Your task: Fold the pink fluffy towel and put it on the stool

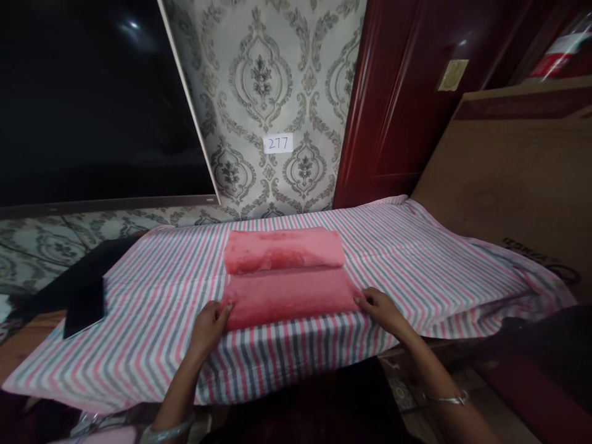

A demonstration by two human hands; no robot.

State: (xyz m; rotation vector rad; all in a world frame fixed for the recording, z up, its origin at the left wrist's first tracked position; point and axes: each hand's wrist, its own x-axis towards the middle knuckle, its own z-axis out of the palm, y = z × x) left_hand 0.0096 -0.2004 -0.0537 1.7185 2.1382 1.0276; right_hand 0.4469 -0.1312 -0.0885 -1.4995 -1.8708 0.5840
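A coral-pink plush towel [289, 296] lies on the striped cloth, its far part folded over or rolled into a thick band [284, 250] and its near part flat. At the towel's near left corner, my left hand [210, 324] pinches the edge between thumb and fingers. My right hand [379, 308] has its thumb and fingers closed on the near right corner. Between the hands the near edge runs roughly straight, close to the table's front edge. The underside of the towel is hidden.
A striped cloth [152, 296] covers the table and hangs over its front. A dark phone or tablet [86, 309] lies at the left. Behind stand a large black screen [97, 105] and a patterned wall [277, 74]; a cardboard box [513, 166] is at the right.
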